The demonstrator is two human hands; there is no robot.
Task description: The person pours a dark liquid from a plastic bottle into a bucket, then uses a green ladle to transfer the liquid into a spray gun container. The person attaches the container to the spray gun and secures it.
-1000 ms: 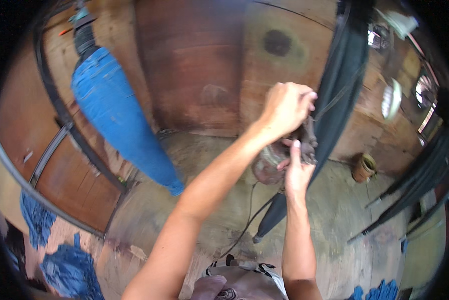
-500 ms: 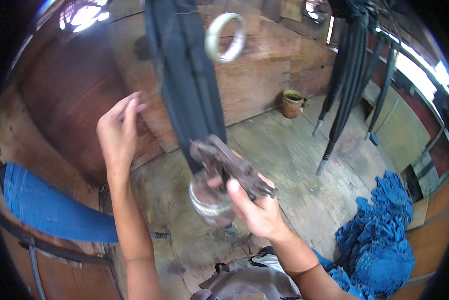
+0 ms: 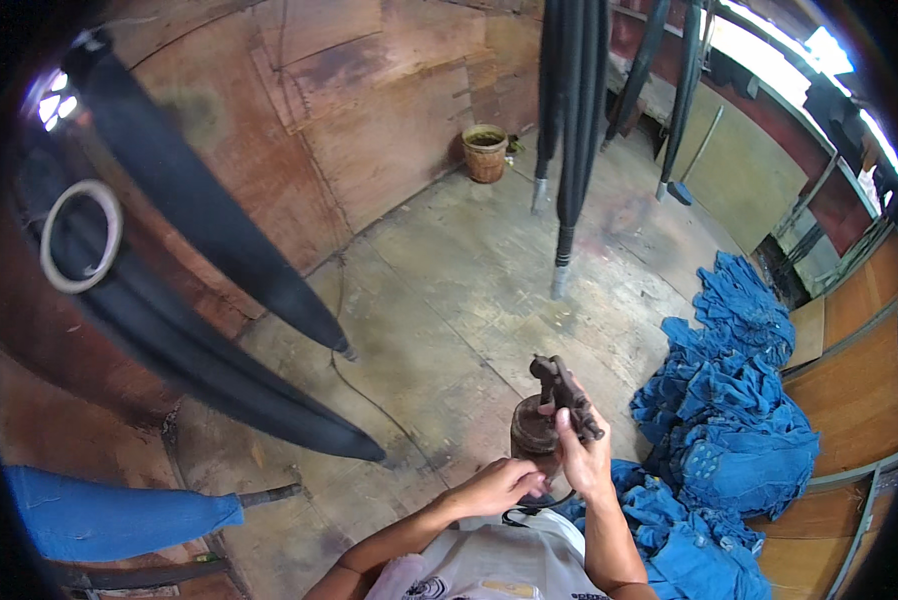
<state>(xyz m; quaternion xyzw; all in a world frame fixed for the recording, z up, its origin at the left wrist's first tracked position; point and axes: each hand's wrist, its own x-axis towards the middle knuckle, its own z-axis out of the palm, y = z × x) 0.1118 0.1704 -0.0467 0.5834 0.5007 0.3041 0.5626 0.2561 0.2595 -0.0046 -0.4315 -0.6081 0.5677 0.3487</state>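
My right hand (image 3: 586, 462) is wrapped round a dark, stained spray gun (image 3: 566, 393), with my thumb along its near side. Under the gun hangs its round paint cup (image 3: 532, 432), coated in brown-grey residue. Just below the cup is my left hand (image 3: 504, 487), its fingers curled in toward the gun's underside. What those fingers grip, if anything, is hidden. A dark hose (image 3: 559, 500) shows between my two hands, close to my light shirt.
Long black leg-shaped forms (image 3: 219, 215) hang at left, one by a pale ring (image 3: 49, 240). Blue denim covers a form (image 3: 119, 512) at lower left. More black forms (image 3: 574, 130) hang ahead. Crumpled denim (image 3: 734, 420) is heaped at right; a bucket (image 3: 485, 155) stands by the wall.
My left hand has come down from its raised place at the left to beside the cup. The spray gun is lower and farther right in view. The view has turned rightward.
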